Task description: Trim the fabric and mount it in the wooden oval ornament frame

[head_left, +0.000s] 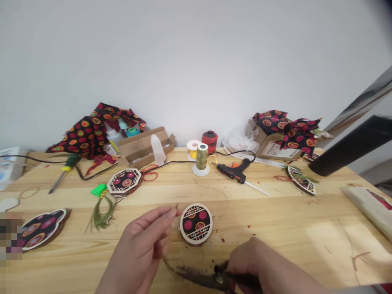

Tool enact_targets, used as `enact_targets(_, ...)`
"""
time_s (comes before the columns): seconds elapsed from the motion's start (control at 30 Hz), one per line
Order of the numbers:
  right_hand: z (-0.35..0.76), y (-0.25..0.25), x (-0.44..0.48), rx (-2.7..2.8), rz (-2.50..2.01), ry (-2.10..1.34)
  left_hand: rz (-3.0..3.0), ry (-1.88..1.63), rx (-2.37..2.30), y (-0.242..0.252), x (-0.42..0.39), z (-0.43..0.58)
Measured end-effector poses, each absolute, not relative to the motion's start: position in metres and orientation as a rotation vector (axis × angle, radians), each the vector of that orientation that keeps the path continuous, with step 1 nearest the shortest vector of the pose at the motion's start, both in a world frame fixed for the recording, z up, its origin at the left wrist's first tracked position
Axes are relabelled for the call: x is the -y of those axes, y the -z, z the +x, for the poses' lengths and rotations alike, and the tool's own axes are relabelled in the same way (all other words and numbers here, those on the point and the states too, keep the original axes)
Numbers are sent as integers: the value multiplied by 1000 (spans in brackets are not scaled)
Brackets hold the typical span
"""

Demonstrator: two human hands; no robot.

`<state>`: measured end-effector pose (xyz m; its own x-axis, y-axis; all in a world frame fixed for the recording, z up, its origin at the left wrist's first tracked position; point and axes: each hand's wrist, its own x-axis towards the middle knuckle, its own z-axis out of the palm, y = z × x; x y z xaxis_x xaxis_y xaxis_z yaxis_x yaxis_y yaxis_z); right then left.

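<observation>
My left hand (143, 239) is closed in a pinch on a thin bundle of olive-green thread (167, 265). A short tip sticks up above the thumb, and the rest hangs below the fingers. My right hand (257, 263) grips dark scissors (203, 278) by the handles. Their blades point left, at the lower end of the thread; whether they touch it I cannot tell. Just beyond my hands lies a round ornament (196, 224), a pale wooden lattice frame over black fabric with red and orange circles.
At the back stand an olive thread spool (201, 157), a yellow spool (193, 152) and a red spool (210, 141). A corded glue gun (234, 170) lies right of them. Leftward are an octagonal ornament (125, 181), a green tassel (102, 212) and a screwdriver (65, 171).
</observation>
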<state>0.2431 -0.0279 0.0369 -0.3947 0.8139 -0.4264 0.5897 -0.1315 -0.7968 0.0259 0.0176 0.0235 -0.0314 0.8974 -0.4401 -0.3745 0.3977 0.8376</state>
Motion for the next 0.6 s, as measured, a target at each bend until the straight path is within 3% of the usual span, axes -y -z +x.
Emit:
enact_targets(0.13, 250, -47, 27, 2081, -1589, -1246, 567, -1104, -1193, -20, -16, 26)
enact_targets(0.37, 264, -41, 34, 2149, -1290, -1444, 592, -1063, -1198, -17, -14, 30)
enact_targets(0.6, 290, -46, 38, 2043, -1646, -1120, 557, -1086, -1179, -18, -15, 30)
